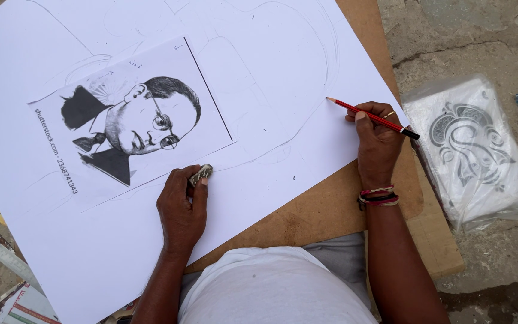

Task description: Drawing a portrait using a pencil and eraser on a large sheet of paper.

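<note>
My right hand (376,143) grips a red pencil (372,117), its point resting on a large white drawing sheet (271,72) that carries faint pencil outlines. My left hand (181,207) lies on the sheet and pinches a small grey eraser (201,174). Just beyond that hand a printed black-and-white portrait page (133,120) lies on the big sheet. The sheet rests on a brown wooden board (325,210) across my lap.
A clear plastic bag (472,150) holding white material with a dark ornamental print lies on the rough concrete ground (463,36) at the right. A ruler (9,261) and some printed papers (21,306) sit at the lower left.
</note>
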